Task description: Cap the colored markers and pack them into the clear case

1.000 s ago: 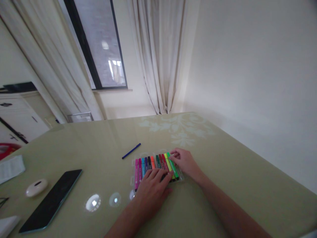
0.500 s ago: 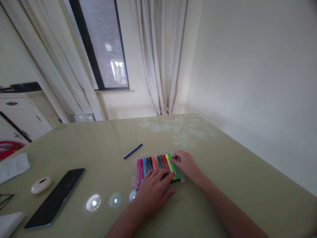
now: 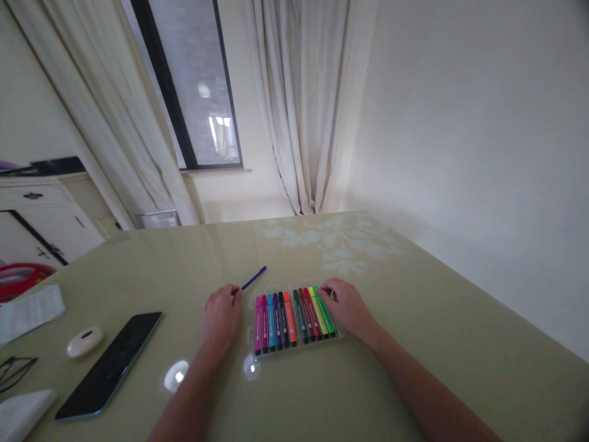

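Observation:
A clear plastic case lies open on the table, holding a row of coloured markers, from pink on the left to green on the right. Beyond its left side is a thin blue pen, lying at a slant. My left hand has its fingers closed on the near end of this pen, hiding that end. At the case's right side, my right hand is curled, with fingertips pinched at the upper end of the green marker.
Left on the glossy table are a black phone or tablet, a white oval object, a folded pale cloth or paper, dark-framed glasses and a white object. A wall borders the right edge.
My left hand has moved from over the markers left and away to the blue pen, uncovering the marker row. My right hand stays at the green marker.

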Motion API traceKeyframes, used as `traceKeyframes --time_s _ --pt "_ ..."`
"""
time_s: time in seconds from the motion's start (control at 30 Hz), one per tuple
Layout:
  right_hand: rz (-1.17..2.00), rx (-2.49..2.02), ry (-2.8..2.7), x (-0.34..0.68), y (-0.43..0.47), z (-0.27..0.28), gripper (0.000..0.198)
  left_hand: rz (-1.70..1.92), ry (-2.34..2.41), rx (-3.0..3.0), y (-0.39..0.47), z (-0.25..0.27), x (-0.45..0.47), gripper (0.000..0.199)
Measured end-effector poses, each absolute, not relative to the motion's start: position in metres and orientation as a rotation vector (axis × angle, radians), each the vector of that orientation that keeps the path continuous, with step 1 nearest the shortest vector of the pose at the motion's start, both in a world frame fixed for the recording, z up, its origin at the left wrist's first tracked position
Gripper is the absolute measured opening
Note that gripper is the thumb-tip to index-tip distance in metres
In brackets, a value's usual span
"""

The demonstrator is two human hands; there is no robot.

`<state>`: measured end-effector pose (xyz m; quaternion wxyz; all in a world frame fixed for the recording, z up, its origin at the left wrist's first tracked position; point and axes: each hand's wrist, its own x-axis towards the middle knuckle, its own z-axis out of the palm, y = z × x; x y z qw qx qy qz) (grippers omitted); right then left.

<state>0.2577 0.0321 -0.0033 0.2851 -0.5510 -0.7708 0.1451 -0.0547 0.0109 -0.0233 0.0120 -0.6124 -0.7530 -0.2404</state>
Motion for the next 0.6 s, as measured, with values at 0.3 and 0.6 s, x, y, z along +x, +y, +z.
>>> traceKeyframes --time_s 0.3,0.6 --pt "0.900 -1.233 -1.789 0.245 0.028 -0.003 0.055 -1.242 -1.129 -2.359 -0.034 -0.007 0.023 0.012" --pt "1.260 -1.094 -1.439 0.244 0.026 0.006 0.045 -1.160 -1.064 -2.520 -0.048 -0.007 0.050 0.014"
